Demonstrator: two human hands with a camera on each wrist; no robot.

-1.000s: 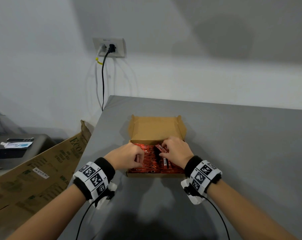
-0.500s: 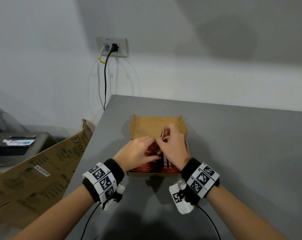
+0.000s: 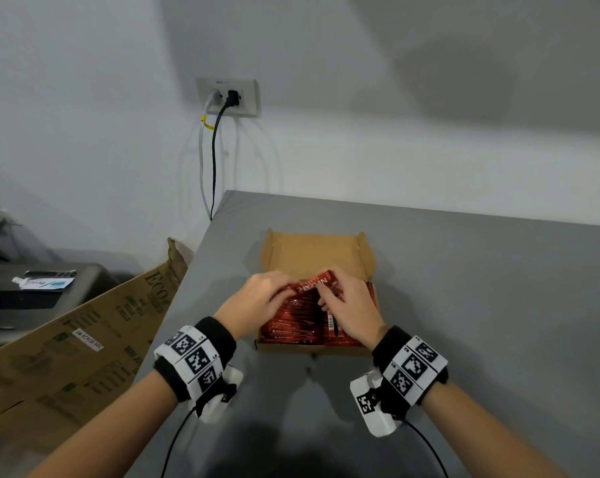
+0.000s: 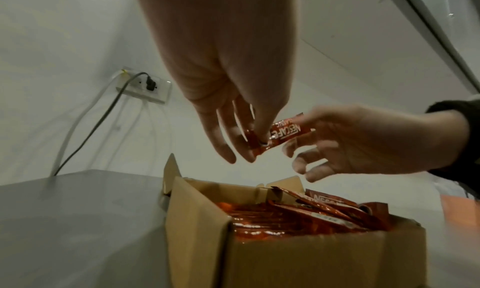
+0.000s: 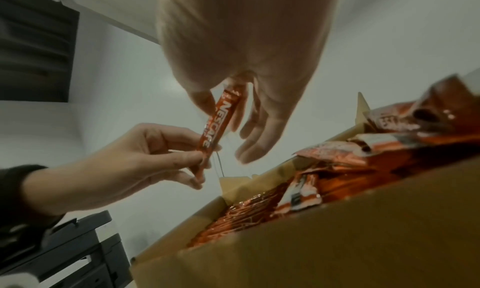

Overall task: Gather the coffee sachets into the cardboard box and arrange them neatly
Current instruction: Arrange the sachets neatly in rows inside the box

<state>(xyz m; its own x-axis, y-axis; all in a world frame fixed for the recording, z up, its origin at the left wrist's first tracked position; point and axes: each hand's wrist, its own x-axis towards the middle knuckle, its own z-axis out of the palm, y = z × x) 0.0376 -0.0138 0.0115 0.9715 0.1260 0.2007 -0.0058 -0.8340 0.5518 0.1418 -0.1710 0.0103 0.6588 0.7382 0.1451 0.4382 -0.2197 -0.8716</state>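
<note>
**One sachet held above the box**

Left hand and right hand each pinch one end of a red sachet above the cardboard box. Only the wrist views show the fingers curled round it, and tilted packed sachets at the box's right end.

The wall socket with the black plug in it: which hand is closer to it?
Left. The left hand pinches the red sachet over the box's left side, the side toward the wall socket. The right hand pinches the sachet's other end, farther right.
</note>
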